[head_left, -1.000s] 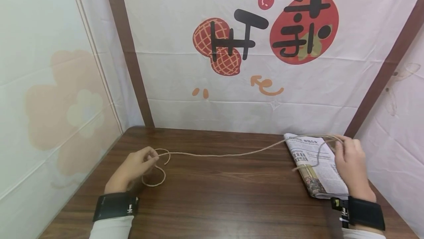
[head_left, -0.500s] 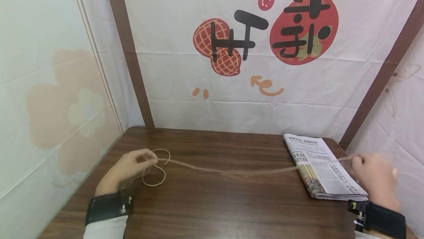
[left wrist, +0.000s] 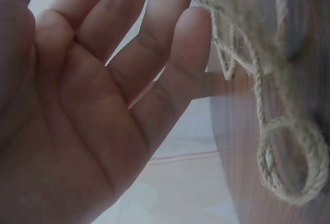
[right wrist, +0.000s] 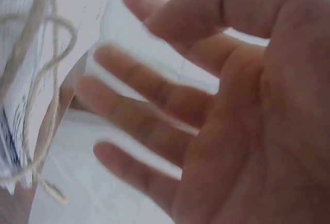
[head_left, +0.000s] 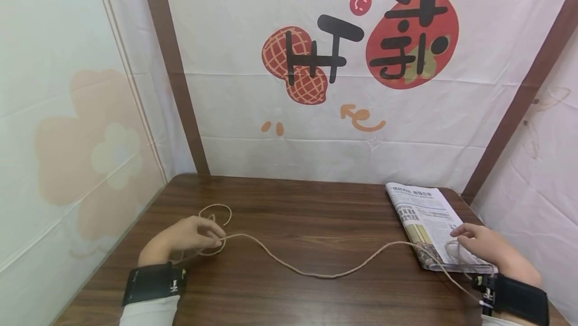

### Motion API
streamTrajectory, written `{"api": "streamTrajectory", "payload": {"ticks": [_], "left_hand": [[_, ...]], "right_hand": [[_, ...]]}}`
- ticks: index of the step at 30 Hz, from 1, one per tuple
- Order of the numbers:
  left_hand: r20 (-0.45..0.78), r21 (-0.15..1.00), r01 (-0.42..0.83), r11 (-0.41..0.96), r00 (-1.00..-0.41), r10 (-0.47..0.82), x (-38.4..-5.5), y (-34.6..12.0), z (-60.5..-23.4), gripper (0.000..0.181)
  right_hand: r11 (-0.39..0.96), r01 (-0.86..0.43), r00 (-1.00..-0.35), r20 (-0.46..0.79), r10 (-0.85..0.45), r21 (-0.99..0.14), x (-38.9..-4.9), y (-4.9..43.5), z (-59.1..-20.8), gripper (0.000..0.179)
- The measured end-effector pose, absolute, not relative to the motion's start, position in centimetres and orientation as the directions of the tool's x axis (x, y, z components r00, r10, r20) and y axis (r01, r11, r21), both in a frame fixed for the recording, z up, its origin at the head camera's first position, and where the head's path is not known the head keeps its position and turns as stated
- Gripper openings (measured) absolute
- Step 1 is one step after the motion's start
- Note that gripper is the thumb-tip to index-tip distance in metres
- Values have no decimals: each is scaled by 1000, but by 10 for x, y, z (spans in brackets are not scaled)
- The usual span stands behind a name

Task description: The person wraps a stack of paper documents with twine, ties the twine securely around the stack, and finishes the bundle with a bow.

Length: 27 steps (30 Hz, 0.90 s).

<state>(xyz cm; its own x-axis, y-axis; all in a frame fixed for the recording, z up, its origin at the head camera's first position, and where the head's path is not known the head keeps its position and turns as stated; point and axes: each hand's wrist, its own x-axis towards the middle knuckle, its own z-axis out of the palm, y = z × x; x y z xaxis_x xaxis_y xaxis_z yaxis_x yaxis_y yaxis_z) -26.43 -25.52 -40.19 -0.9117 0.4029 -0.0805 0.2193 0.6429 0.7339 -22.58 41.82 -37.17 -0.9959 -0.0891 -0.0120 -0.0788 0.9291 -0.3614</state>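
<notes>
A thin beige jute rope (head_left: pixel 316 276) runs slack across the brown table in a wave. On the left, the thumb and fingertips of my left hand (head_left: pixel 191 235) pinch it, and its loose end curls behind them. The left wrist view has the rope loop (left wrist: pixel 264 167) beside the left hand's bent fingers. My right hand (head_left: pixel 489 246) hovers over the lower right part of a folded newspaper (head_left: pixel 429 215), fingers apart and holding nothing. The right wrist view has the rope's knotted-looking end (right wrist: pixel 54 192) and a loop lying over the newspaper, away from the right fingers (right wrist: pixel 129 108).
The wooden table (head_left: pixel 293 205) reaches back to a white printed curtain (head_left: pixel 280 155). Fabric walls also rise at the left and right sides. Each wrist wears a black strap, and the rope passes close to the right wrist's strap (head_left: pixel 519 293).
My right hand swung right with the rope, then came back over the newspaper and let go. My left hand moved slightly toward me and right. The rope went from stretched to slack.
</notes>
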Motion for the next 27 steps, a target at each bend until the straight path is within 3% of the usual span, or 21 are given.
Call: {"api": "streamTrajectory", "payload": {"ticks": [3, 7, 11, 15, 21, 27], "left_hand": [[-15, 689, 270, 672, -922, 386, -268, -252, -402, 22], [178, 554, 400, 731, -914, 365, -276, -245, -406, 17], [280, 387, 432, 815, -897, 343, -279, -237, -410, 32], [183, 354, 372, 858, -927, 326, -276, -234, -415, 48], [23, 429, 303, 851, -945, 325, -272, -237, -421, 36], [12, 412, 204, 888, -976, 219, -273, -258, -422, 33]], "right_hand": [[926, -115, -993, 8, -121, -359, -229, 409, -371, 23], [926, -132, -990, -7, -143, -354, -238, 393, -378, 23], [901, -170, -982, -10, -190, -399, -245, 377, -387, 23], [869, -213, -972, 4, -236, -446, -249, 365, -396, 21], [864, -168, -967, -90, -238, -475, -252, 349, -406, 25], [856, -202, -954, -104, -283, -476, -251, 344, -409, 13]]}}
